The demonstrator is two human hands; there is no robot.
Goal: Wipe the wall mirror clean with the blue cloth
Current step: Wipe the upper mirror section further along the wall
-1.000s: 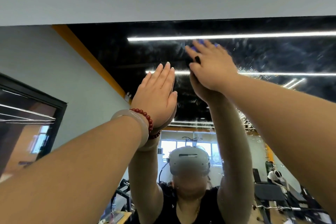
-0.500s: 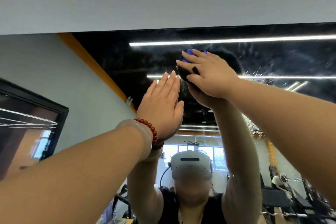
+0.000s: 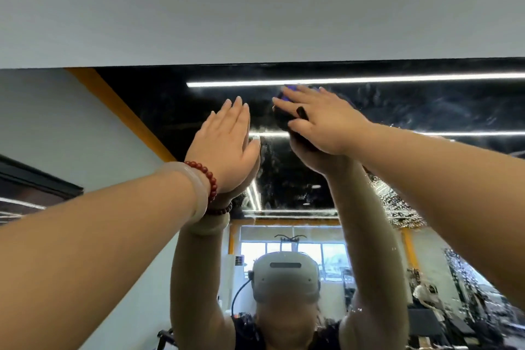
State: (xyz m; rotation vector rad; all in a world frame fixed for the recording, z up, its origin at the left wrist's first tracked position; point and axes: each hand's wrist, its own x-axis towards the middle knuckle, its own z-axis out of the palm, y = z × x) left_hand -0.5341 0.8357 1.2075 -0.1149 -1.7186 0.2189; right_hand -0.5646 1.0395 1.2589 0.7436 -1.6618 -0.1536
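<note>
The wall mirror [image 3: 426, 105] fills the lower part of the view, its top edge under a white wall. Smears and water droplets cover its glass. My right hand [image 3: 321, 122] presses the blue cloth [image 3: 288, 92] flat against the glass near the top edge; only a small blue corner shows past my fingertips. My left hand [image 3: 227, 142] lies flat on the mirror just to the left, fingers straight and together, holding nothing. A red bead bracelet and a pale bangle sit on that wrist.
The mirror reflects my raised arms, a headset, ceiling light strips and a room with windows and equipment. A dense patch of droplets [image 3: 397, 207] lies below my right forearm. The white wall [image 3: 255, 8] runs above the mirror.
My right hand has slid the cloth up toward the mirror's top edge and a little to the right. My left hand stays flat on the glass.
</note>
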